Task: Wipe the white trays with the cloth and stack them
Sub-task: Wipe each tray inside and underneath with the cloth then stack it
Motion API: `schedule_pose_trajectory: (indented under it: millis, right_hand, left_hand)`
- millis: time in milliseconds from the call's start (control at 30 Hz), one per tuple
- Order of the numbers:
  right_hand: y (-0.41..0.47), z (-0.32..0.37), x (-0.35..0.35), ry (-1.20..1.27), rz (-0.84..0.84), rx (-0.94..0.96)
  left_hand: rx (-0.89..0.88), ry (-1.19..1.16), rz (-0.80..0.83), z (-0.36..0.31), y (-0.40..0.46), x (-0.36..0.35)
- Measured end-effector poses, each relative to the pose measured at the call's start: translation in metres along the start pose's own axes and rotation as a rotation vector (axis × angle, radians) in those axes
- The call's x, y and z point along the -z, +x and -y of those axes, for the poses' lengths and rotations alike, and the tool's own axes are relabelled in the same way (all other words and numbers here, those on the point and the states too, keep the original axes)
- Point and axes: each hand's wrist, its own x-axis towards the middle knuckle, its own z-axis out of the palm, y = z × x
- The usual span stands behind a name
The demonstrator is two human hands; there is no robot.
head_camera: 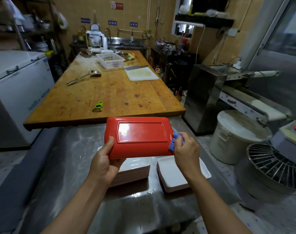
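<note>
Currently we hold one tray (140,137) bottom-up at frame centre, red underside facing us for wiping. Left hand (105,162) grips its left edge to steady it; right hand (186,147) pinches the blue cloth (175,141) against the right rim. Two white stacks (170,173) wait below on the steel counter (76,149).

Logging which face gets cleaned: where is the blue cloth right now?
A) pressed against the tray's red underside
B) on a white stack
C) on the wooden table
A: the right hand holds the blue cloth against the red underside of the tray.
</note>
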Motion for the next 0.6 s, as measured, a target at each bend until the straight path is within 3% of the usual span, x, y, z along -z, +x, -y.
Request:
schedule_pose_trajectory:
  millis: [100,233,333,467,600]
  right_hand:
    - [0.005,-0.015,0.013,-0.022,-0.031,-0.101]
    - [0.017,-0.033,0.041,0.098,-0.046,-0.334]
    - [0.024,-0.044,0.061,0.345,0.034,-0.517]
    - [0.018,-0.059,0.076,0.541,0.262,-0.668]
    - [0.007,-0.075,0.081,0.670,0.381,-0.752]
  left_hand:
    - [-0.067,0.125,0.102,0.001,-0.001,-0.002]
    - [-0.262,0.513,0.263,0.006,-0.009,-0.016]
    - [-0.514,0.874,0.366,0.016,-0.016,-0.030]
    - [-0.772,1.309,0.669,0.037,-0.021,-0.036]
    - [-0.994,1.512,0.926,0.061,-0.020,-0.036]
